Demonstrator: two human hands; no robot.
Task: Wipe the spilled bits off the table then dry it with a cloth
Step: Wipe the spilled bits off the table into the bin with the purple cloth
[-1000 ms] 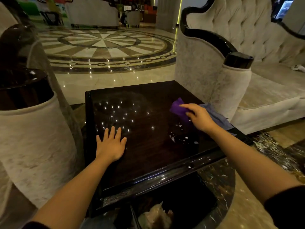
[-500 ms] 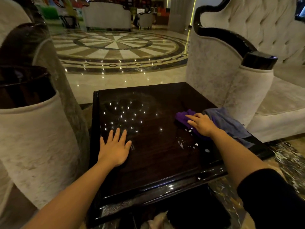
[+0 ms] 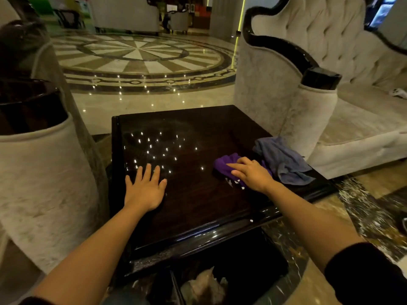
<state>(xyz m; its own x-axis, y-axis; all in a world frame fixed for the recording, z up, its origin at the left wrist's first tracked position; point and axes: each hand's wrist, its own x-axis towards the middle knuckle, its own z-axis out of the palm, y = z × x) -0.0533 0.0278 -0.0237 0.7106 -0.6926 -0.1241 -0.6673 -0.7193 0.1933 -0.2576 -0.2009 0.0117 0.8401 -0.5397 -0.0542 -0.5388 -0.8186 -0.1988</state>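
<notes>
Bench (image 3: 198, 208): left hand (image 3: 144, 190) is lying flat, fingers spread, near its left edge. Right hand (image 3: 251, 173) is pressing purple cloth (image 3: 224, 165) toward its right side, white bits (image 3: 236, 182) beneath; grey cloth (image 3: 282, 160) is lying at its right edge.

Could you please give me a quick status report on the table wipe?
Left hand flat on table. Right hand pressing purple cloth by white bits. Grey cloth lies beside, untouched.

Both forearms are bare from wrist to near the elbow. Behind the right hand (image 3: 253, 176), a black, soft-looking pushed-up sleeve (image 3: 365, 276) bunches around the upper forearm. Behind the left hand (image 3: 144, 191), only a dark sleeve edge (image 3: 33, 301) shows.
</notes>
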